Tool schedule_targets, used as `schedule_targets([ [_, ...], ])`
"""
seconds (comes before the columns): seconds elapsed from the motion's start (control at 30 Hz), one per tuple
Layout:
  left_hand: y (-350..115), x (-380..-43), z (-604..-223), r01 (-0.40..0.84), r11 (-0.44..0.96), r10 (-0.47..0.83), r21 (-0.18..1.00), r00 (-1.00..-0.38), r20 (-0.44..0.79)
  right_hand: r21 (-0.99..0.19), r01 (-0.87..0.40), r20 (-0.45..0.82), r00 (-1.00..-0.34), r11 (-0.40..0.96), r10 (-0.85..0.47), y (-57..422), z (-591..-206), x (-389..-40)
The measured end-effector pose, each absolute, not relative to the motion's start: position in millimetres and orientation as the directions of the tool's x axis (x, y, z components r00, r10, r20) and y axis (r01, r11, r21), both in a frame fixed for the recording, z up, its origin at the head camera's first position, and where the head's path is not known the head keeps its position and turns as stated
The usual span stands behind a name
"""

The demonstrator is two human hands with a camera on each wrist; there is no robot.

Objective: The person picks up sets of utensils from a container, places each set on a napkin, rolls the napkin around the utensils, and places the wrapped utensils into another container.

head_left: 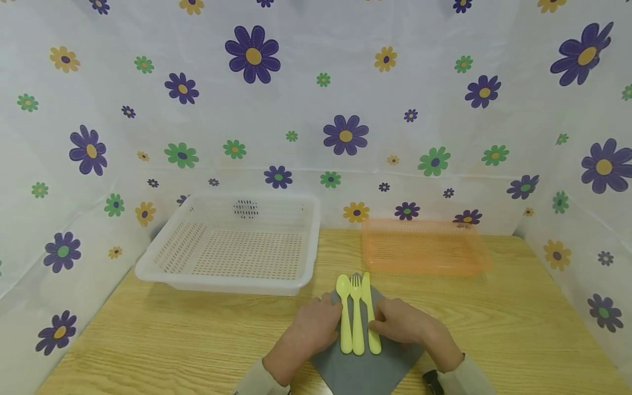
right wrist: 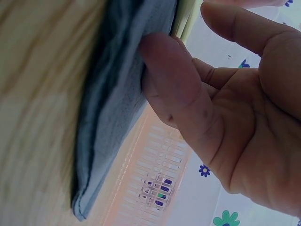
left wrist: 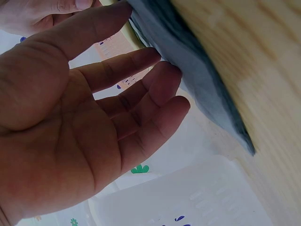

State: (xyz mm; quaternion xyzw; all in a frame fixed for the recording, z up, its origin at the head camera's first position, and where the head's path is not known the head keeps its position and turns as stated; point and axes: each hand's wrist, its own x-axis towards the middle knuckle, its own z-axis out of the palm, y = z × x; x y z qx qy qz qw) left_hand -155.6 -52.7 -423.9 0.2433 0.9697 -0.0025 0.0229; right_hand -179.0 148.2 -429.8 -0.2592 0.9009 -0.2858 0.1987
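Note:
A grey cloth napkin (head_left: 362, 370) lies with one corner toward the person. On it, side by side, lie a pale yellow spoon (head_left: 345, 315), fork (head_left: 357, 321) and knife (head_left: 371, 318), handles toward the person. My left hand (head_left: 316, 325) rests beside the spoon at the napkin's left part. In the left wrist view its relaxed fingers (left wrist: 164, 82) touch the layered cloth. My right hand (head_left: 402, 322) is by the knife, thumb near its handle. The right wrist view shows its fingertips on the napkin's edge (right wrist: 113, 108), the thumb (right wrist: 230, 21) standing away from them.
A white plastic basket (head_left: 308, 258) stands at the back left of the wooden table (head_left: 197, 340). At the back right is a smaller orange basket (head_left: 424, 269). A white sheet with flowers (head_left: 296, 99) hangs behind and along both sides.

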Motion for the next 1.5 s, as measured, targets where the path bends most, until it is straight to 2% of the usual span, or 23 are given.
schedule_targets([
  [0.9,-53.4,-155.9,-424.8,0.472,0.882,0.471,0.004,-0.881,-0.050,-0.600,-0.351,-0.212,-0.797,0.719,-0.565,147.7,-430.3,-179.0],
  [1.5,-51.8,-155.8,-421.4,0.460,0.888,0.459,0.005,-0.883,-0.099,-0.611,-0.353,-0.211,-0.790,0.708,-0.575,148.6,-430.7,-179.2],
])
